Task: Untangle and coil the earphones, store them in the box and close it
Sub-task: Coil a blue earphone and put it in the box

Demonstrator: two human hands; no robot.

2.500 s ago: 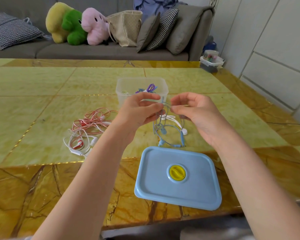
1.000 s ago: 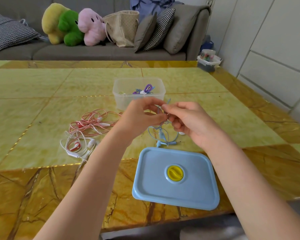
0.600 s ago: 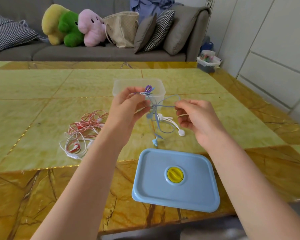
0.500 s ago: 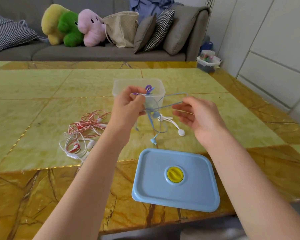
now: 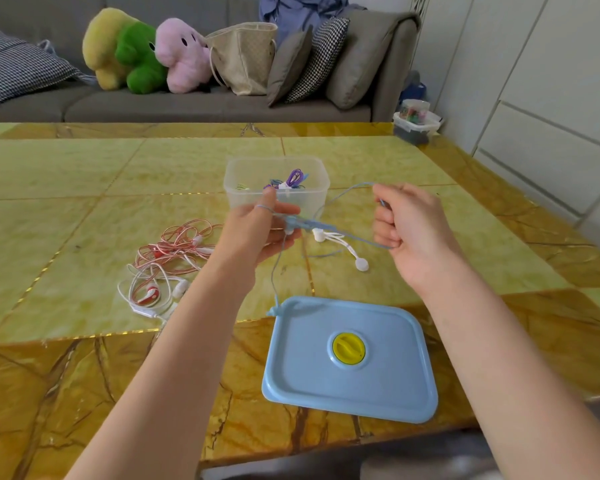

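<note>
Earphones, the light blue pair (image 5: 340,233), are up in the air between both hands in the head view, over the yellow marble worktop (image 5: 84,188). Left hand (image 5: 257,233) has a turn of the thin cord round the thumb and its fingers (image 5: 284,211) curl round the bunched part. Right hand (image 5: 409,230) is curled into a loose fist with the cord pinched in it, so the line runs fairly taut from one hand to the other. One end dangles down and touches the corner of the blue lid (image 5: 350,358), which lies flat near the front edge with its yellow knob up.

Clear box (image 5: 274,199) sits just behind the left hand, open, with a purple coil already in it. A white pair (image 5: 340,245) lies below the hands, and a red-and-white tangle (image 5: 167,261) sits off to the left, still a mess.

Looks to me like the coiling step for the blue pair, just starting the wrap. Next move probably needs the right hand to feed the cord round the left fingers evenly, keeping that loose tail from snagging on the lid. Plenty left after that.
</note>
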